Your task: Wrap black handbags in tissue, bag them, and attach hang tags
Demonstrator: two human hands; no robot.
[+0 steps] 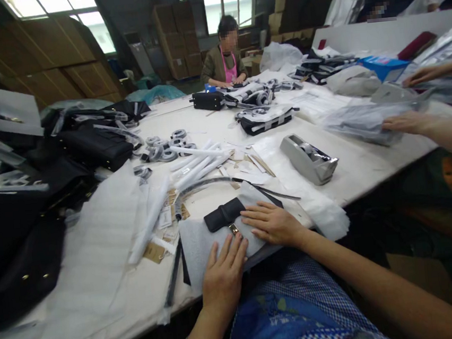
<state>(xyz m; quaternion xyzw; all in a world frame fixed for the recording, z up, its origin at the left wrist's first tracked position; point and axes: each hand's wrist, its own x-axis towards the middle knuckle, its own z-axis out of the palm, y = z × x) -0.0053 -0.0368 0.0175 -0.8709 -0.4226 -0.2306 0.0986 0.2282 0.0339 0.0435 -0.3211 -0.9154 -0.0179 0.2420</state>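
Note:
A dark handbag with white foam sheet (196, 247) over its front lies flat at the table's near edge. Its dark flap strap (224, 215) and a small gold clasp (234, 229) show through the middle of the sheet. My left hand (224, 268) rests on the foam just below the clasp, fingers stretched out. Right of the clasp, my right hand (271, 222) lies flat on the foam, its fingertips near the dark strap. The bag's wrapped handle (196, 187) curves out beyond its far side. Neither hand is closed around anything.
A grey tape dispenser (308, 159) stands to the right, near white foam sheets (330, 215). White rolled foam (197, 164) and tape-like rolls (168, 146) lie ahead. Black bags (91, 145) are piled at left. A co-worker's hands handle a plastic-wrapped item (369, 121) at right; another person sits opposite.

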